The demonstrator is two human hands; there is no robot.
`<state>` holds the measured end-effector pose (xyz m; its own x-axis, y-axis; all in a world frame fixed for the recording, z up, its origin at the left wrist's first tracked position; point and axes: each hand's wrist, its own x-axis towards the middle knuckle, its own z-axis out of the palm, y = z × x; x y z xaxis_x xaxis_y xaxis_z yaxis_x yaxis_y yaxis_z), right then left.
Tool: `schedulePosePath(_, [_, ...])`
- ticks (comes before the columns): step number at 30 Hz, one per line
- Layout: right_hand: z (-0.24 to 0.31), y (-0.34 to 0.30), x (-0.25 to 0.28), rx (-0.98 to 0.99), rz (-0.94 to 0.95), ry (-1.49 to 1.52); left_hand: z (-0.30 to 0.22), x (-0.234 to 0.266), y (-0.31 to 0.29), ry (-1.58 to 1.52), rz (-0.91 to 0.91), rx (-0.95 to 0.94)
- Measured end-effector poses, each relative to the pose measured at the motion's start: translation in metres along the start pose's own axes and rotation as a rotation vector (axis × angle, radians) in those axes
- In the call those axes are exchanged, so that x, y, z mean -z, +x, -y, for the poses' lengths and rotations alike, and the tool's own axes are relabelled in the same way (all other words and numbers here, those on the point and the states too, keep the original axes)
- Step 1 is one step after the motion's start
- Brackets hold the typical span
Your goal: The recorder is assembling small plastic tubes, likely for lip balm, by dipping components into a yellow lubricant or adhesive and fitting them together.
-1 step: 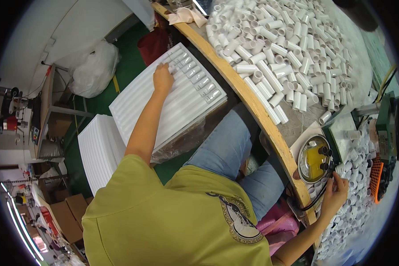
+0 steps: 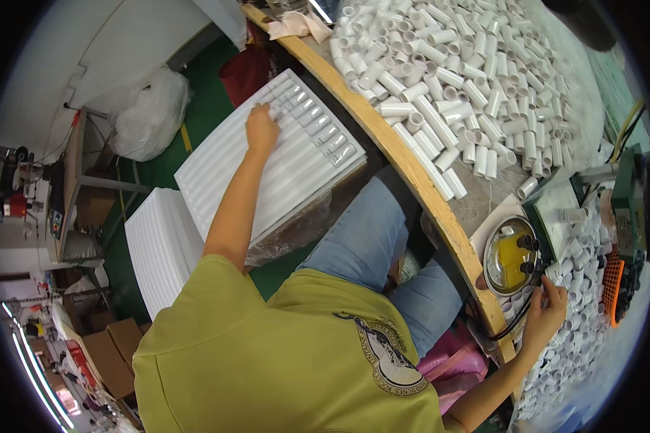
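Note:
My left hand (image 2: 262,131) rests on a white ribbed tray (image 2: 245,169), its fingers curled down beside the row of short, clear-topped white tubes (image 2: 312,119) along the tray's far right side. What those fingers hold, if anything, is hidden. At the right, my right hand (image 2: 544,317) has its fingers pinched together beside a round metal dish (image 2: 490,273). Inside the dish lies a yellow piece (image 2: 511,256), with black knobs (image 2: 529,243) at its right side. A small dark part near my right fingertips is too hidden to name.
White tubes (image 2: 477,86) are heaped on the wooden-edged table (image 2: 404,162). Smaller white rings (image 2: 567,346) fill the area right of my right hand, by an orange basket (image 2: 614,289). Another ribbed tray stack (image 2: 162,245) stands left. A black cable (image 2: 511,330) crosses the table edge.
The whole view has shifted very slightly. Both hands keep their places on the tray and by the dish.

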<state>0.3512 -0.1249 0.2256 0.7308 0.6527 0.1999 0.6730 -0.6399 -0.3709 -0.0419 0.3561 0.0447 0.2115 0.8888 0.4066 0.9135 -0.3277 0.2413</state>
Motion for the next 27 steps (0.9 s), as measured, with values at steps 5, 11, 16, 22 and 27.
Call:
schedulePosePath(5, [0.003,0.009,-0.001,-0.022,0.029,0.034,0.021,-0.022,-0.009,-0.142,0.207,0.033])
schedulePosePath(11, [0.02,0.016,-0.003,-0.057,-0.054,0.001,0.03,-0.044,-0.029,0.098,0.05,-0.227])
schedulePosePath(16, [0.021,0.02,-0.009,0.122,-0.082,-0.215,0.002,-0.033,-0.014,-0.284,0.07,-0.013])
schedulePosePath(22, [0.018,0.036,-0.014,0.213,-0.037,-0.376,-0.126,0.056,0.004,-0.349,-0.322,-0.24])
schedulePosePath(27, [0.014,0.036,-0.003,0.195,-0.137,-0.234,-0.273,0.118,-0.013,-0.873,0.147,-0.558])
